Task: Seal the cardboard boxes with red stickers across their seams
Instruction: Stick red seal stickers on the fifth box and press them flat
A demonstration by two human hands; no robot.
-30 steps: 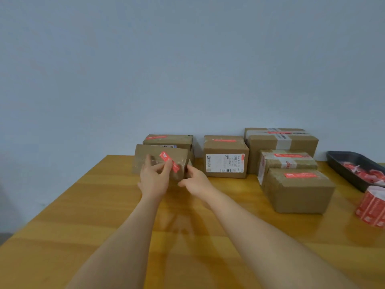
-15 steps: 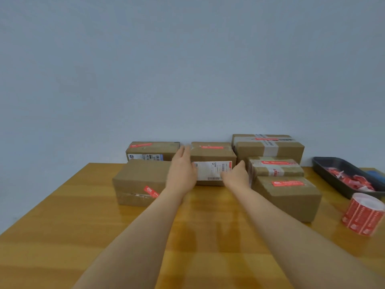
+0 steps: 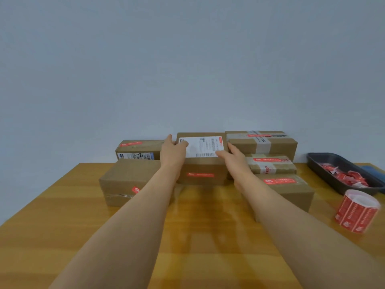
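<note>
Head view: cardboard boxes stand in a cluster at the far edge of a wooden counter (image 3: pixel 198 236), against a pale wall. The middle box (image 3: pixel 203 163) is tipped toward the camera, so its white shipping label (image 3: pixel 205 147) faces up and a red sticker (image 3: pixel 200 175) shows on its near face. The left hand (image 3: pixel 171 152) grips the box's left side, thumb curled over the label's upper left corner. The right hand (image 3: pixel 234 157) holds the right side, fingers lying against the edge by the label's lower right corner.

To the left, a low box (image 3: pixel 129 182) sits nearest, with a red sticker on its front partly hidden by the left forearm. Behind it is a box with a blue-and-white label (image 3: pixel 138 150) and a red sticker on top. To the right, three boxes sit one behind another: a large taped box (image 3: pixel 262 142) at the back, a smaller taped box (image 3: pixel 270 165) in the middle, and a plain box (image 3: pixel 291 190) in front, each bearing a red sticker on top.

At the far right, a dark tray (image 3: pixel 325 163) holds crumpled red scraps (image 3: pixel 345 177). Just in front of it stands a roll of red stickers (image 3: pixel 356 211).
</note>
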